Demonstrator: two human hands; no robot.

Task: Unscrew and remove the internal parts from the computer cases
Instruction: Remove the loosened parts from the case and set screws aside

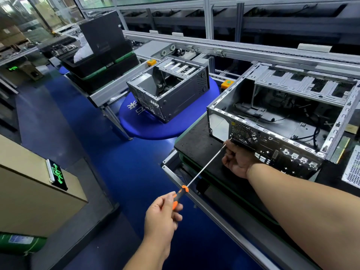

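Note:
An open grey computer case lies on its side on a black mat, its rear panel with a fan grille facing me. Loose black cables lie inside it. My left hand grips the orange-and-black handle of a long screwdriver. Its thin shaft runs up and to the right, and the tip reaches the rear panel just below the fan grille. My right hand rests curled against the rear panel at the tip; whether it pinches the shaft or a screw is hidden.
A second stripped case sits on a round blue stool to the left. Behind runs an aluminium conveyor frame carrying black trays. A perforated metal part lies at far right. A cardboard box stands left on the blue floor.

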